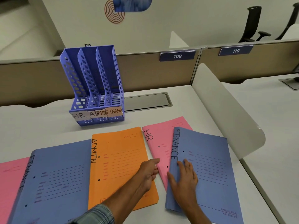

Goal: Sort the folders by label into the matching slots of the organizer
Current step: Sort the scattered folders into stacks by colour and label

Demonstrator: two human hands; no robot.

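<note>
A purple three-slot organizer (97, 81) stands at the back of the desk, with front labels HR, ADMIN and FINANCE; its slots hold nothing. Five folders lie in a row in front of it: a pink one (8, 183) at the far left, a blue FINANCE folder (56, 183), an orange ADMIN folder (121, 159), a pink HR folder (161, 139), and a second blue FINANCE folder (208, 167) overlapping it. My right hand (184, 180) grips this second blue folder at its raised spine edge, thumb underneath. My left hand (150, 172) rests across the orange folder, fingertips touching the pink HR folder's edge.
A grey cable hatch (145, 101) sits in the desk just right of the organizer. A white curved divider (226, 110) borders the desk on the right. A beige partition (145, 73) with signs 109 and 110 runs behind. Office chairs (252, 25) stand beyond it.
</note>
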